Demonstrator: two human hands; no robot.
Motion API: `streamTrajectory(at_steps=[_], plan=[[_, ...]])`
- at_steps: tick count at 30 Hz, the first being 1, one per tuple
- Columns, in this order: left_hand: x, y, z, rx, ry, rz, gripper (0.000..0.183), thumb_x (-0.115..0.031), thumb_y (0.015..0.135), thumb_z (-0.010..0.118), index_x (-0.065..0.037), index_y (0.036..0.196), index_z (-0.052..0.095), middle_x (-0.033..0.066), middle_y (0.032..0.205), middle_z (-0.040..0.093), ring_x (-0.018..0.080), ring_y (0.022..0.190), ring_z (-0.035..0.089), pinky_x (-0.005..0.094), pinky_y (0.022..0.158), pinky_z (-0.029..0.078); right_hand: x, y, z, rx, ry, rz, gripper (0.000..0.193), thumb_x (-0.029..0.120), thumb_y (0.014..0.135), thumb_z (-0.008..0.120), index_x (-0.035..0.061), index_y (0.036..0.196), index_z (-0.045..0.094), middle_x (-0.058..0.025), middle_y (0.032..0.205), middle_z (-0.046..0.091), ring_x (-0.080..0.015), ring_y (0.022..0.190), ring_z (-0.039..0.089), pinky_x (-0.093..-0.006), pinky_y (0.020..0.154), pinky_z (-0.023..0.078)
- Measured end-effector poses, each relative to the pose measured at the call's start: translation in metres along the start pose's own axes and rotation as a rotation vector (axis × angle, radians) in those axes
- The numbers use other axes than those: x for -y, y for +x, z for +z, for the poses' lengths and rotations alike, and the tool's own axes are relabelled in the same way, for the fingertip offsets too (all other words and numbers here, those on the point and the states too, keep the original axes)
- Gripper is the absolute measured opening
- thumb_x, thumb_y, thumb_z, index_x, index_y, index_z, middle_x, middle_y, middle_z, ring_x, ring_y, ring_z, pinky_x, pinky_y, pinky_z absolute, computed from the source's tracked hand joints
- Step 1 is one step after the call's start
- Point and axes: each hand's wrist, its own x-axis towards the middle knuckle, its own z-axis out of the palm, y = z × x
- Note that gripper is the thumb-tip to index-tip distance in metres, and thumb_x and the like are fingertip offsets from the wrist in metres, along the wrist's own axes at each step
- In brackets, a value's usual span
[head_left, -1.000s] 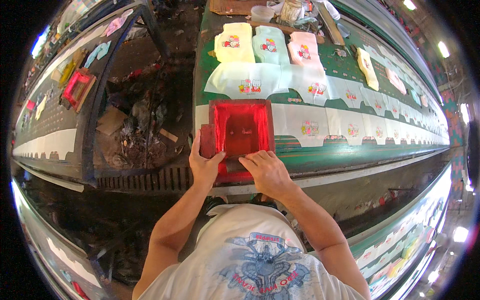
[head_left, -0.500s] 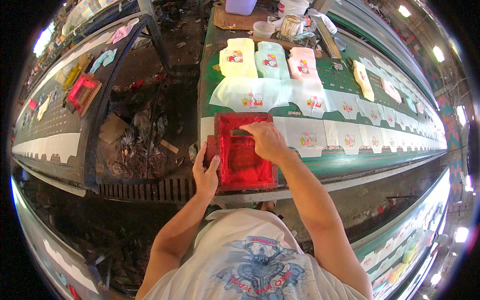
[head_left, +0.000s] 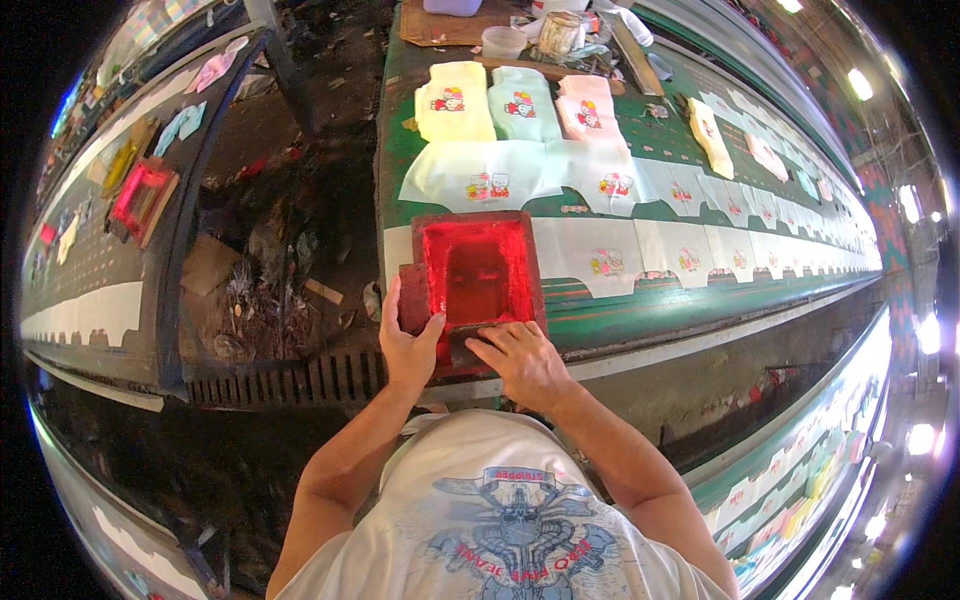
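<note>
A screen-printing frame point(head_left: 530, 262), red-stained with a darker mesh window, lies at the left end of the green printing table. My left hand point(head_left: 408, 348) grips the block on the frame's left side, thumb on top and fingers along the outer edge. Over the frame's near end, my right hand point(head_left: 522, 366) is bent around a dark squeegee point(head_left: 462, 332), mostly hidden under the fingers. Beside the frame runs a row of pale fabric pieces point(head_left: 600, 255) with small cartoon prints.
Yellow point(head_left: 455, 105), mint point(head_left: 522, 105) and pink point(head_left: 590, 110) printed fabric stacks sit beyond the frame on the table point(head_left: 650, 318). A clear tub point(head_left: 502, 42) and paint-stained can point(head_left: 562, 35) stand farther back. Another red frame point(head_left: 142, 200) rests on the left table.
My right hand has drawn the squeegee from the frame's far end to its near end. My left hand keeps its grip on the side. The view has shifted slightly.
</note>
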Motion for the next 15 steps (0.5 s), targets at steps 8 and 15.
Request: streamTrajectory(at_steps=[8, 15], plan=[[-0.002, 0.004, 0.014, -0.063, 0.035, 0.08, 0.09, 0.009, 0.079, 0.077, 0.004, 0.165, 0.05, 0.0181, 0.158, 0.062, 0.0275, 0.145, 0.061, 0.0399, 0.125, 0.046, -0.021, -0.038, -0.011, -0.14, 0.279, 0.124, 0.051, 0.019, 0.091, 0.087, 0.01, 0.14, 0.075, -0.0161, 0.151, 0.067, -0.0388, 0.143, 0.059, -0.0529, 0.119, 0.048], [-0.02, -0.022, 0.1, -0.045, 0.026, 0.146, 0.092, 0.008, 0.082, 0.078, 0.003, 0.168, 0.047, 0.0164, 0.164, 0.057, 0.0259, 0.15, 0.056, 0.0392, 0.127, 0.043, -0.096, -0.13, -0.01, -0.55, 1.006, 0.657, 0.048, 0.014, 0.101, 0.078, 0.0007, 0.147, 0.07, -0.0209, 0.154, 0.066, -0.0345, 0.144, 0.063, -0.0458, 0.12, 0.049]])
